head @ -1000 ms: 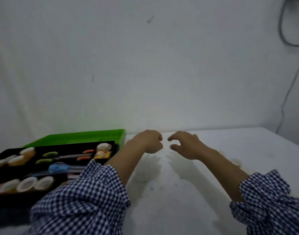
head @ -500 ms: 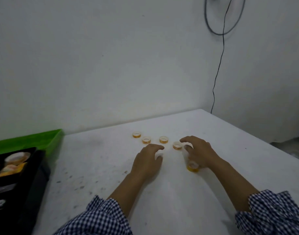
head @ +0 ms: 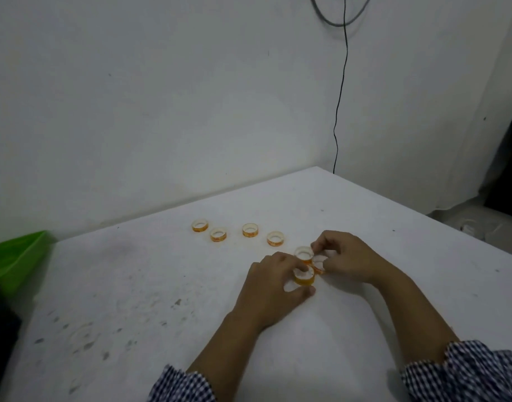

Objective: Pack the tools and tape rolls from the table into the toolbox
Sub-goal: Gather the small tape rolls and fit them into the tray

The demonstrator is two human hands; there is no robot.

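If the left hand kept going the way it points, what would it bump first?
Probably the far tape roll, pinched by the right hand, just past the roll the left hand grips.

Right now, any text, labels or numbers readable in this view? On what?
None readable.
Four loose tape rolls: orange marks on the sides, too blurred to read.
Held tape rolls, between left hand and right hand: equally blurred.
Wall, table, green lid: no text.

Matt, scuffed white table (head: pixel 150 274); glossy amber tape rolls (head: pixel 250 230); smooth green plastic toolbox (head: pixel 14 256); checked cloth sleeves (head: pixel 466 369).
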